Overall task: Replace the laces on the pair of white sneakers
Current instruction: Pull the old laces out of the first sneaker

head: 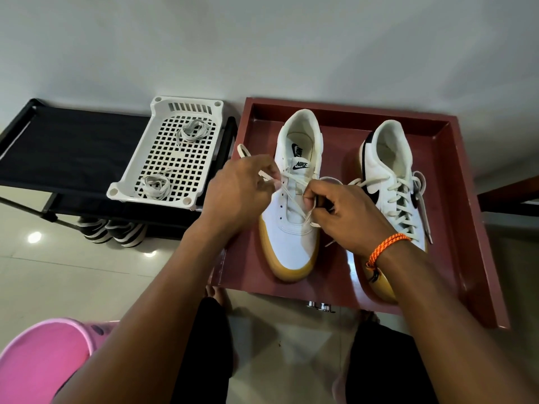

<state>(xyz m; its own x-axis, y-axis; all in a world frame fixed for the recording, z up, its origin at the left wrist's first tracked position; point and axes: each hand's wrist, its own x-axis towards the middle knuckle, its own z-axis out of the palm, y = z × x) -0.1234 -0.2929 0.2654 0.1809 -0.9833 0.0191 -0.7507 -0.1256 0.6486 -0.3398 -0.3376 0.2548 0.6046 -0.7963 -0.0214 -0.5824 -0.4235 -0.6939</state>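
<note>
Lacing the left sneaker in the red tray

A pink stool [40,363] is showing at the lower left, and a black rack [67,158] is carrying a white basket [175,153] where two loose lace bundles [192,132] are lying (one at the far end, one at the near end). The left hand [236,191] is pinching one end of the cream lace [294,199], its grip clamped on the strand beside the eyelets. The left sneaker [294,234] is sitting in the red tray [466,199], only partly laced. The right hand [347,217], with an orange bracelet [385,249] at the wrist, is gripping the other strand of that lace, fingers curled round it. The right sneaker [390,182] is standing just beside, fully laced, its toe hidden behind the right wrist.
</note>
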